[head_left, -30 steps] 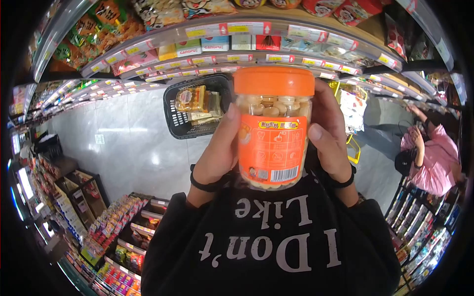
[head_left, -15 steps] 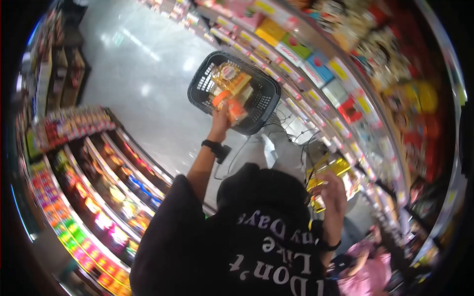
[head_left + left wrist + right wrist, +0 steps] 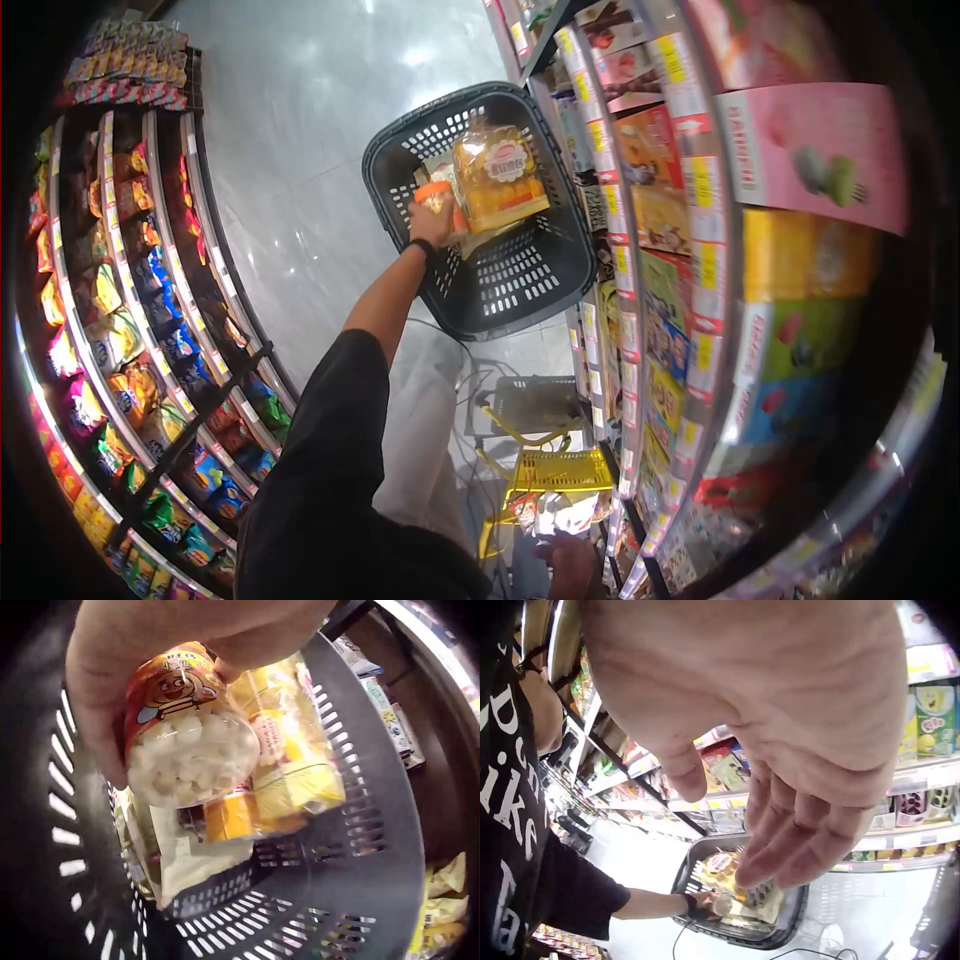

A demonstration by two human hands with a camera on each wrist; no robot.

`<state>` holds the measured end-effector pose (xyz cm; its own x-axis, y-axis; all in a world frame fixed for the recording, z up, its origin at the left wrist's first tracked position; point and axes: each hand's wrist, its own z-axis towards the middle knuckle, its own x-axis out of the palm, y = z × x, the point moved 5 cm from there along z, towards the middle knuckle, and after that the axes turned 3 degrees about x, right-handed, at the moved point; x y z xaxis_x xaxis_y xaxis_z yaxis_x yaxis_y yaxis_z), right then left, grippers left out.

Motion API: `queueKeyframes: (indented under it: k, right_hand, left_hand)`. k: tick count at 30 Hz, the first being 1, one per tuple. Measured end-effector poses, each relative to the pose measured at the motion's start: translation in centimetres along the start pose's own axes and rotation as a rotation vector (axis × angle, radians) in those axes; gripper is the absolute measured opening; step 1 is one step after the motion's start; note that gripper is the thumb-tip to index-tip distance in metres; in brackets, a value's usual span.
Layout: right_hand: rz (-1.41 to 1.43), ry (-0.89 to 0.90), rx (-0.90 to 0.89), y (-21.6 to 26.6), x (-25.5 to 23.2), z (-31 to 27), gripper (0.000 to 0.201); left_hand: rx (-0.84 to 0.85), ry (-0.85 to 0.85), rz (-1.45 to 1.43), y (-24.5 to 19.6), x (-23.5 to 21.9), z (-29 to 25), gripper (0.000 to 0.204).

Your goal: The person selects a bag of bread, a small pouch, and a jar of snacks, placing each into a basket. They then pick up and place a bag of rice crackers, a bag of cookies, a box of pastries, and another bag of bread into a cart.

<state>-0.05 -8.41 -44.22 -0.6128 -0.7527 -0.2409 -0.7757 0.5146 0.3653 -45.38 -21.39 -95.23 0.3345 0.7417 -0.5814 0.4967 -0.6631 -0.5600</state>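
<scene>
My left hand (image 3: 428,224) reaches down into a dark grey basket (image 3: 390,110) and grips a clear plastic jar with an orange lid (image 3: 434,190). In the left wrist view, the jar (image 3: 191,754) shows small pale round biscuits and an orange label with a cartoon bee. Beside it lies a clear bag of yellow bread (image 3: 500,170), with a cream-coloured packet (image 3: 199,859) partly beneath. My right hand (image 3: 572,562) hangs low near the body; the right wrist view shows its fingers loosely bent, with nothing in them.
Shelves of boxed sweets (image 3: 800,340) rise close on the right. Snack racks (image 3: 140,350) stand on the left beyond the grey floor (image 3: 290,140). A yellow basket (image 3: 560,470) is on the floor near my legs, and thin cables run beside them.
Both hands held the jar before me; the right hand has let go. My left hand has carried it down into the basket. The view has turned toward the basket.
</scene>
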Motion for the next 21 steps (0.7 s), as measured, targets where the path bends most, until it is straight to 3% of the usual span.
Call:
queueKeyframes:
  k: [4, 8, 9, 12, 14, 15, 16, 17, 18, 19, 20, 21]
  right_hand:
    - [0.055, 0.008, 0.1, -6.4, 0.1, 3.8, 0.047]
    - [0.055, -0.033, 0.199, -11.0, 1.4, 4.2, 0.048]
    - [0.057, -0.042, 0.226, -12.0, 1.8, 3.8, 0.048]
    - [0.073, -0.092, 0.251, -13.8, 3.1, 2.7, 0.049]
    - [0.175, -0.138, 0.155, -11.5, 5.0, 0.9, 0.047]
    - [0.217, -0.155, 0.105, -11.3, 5.6, -0.3, 0.045]
    - [0.259, -0.174, 0.051, -11.6, 6.1, -1.8, 0.043]
    - [0.19, -0.216, 0.007, -12.8, 6.5, -3.5, 0.04]
    - [0.253, -0.214, 0.048, -12.8, 7.5, -5.1, 0.04]
    - [0.322, -0.212, 0.085, -12.1, 8.6, -6.6, 0.04]
    - [0.393, -0.212, 0.116, -12.4, 9.6, -8.6, 0.041]
    - [0.431, -0.227, 0.062, -14.9, 10.7, -10.6, 0.041]
  left_hand:
    - [-0.016, -0.12, 0.031, 1.7, 2.9, 7.2, 0.098]
    - [0.157, -0.184, 0.146, 1.8, 3.9, 11.4, 0.079]
    - [0.157, -0.128, 0.188, 1.3, 3.7, 11.2, 0.075]
    - [0.213, -0.038, 0.245, -0.2, 3.7, 8.6, 0.072]
    - [0.283, 0.035, 0.143, -1.3, 2.8, 6.1, 0.072]
    - [0.421, 0.088, 0.037, 0.6, 3.6, 7.2, 0.063]
    - [0.484, 0.129, -0.093, -1.0, 2.1, 3.1, 0.053]
    - [0.576, 0.23, -0.079, 1.0, 2.3, 2.9, 0.048]
    - [0.587, 0.205, -0.14, 0.9, 1.2, -0.2, 0.047]
    - [0.332, 0.259, -0.153, 1.5, -0.2, -3.7, 0.048]
    - [0.534, 0.351, -0.221, 2.6, -0.7, -5.6, 0.047]
    - [0.43, 0.39, -0.148, 4.6, -1.5, -7.6, 0.043]
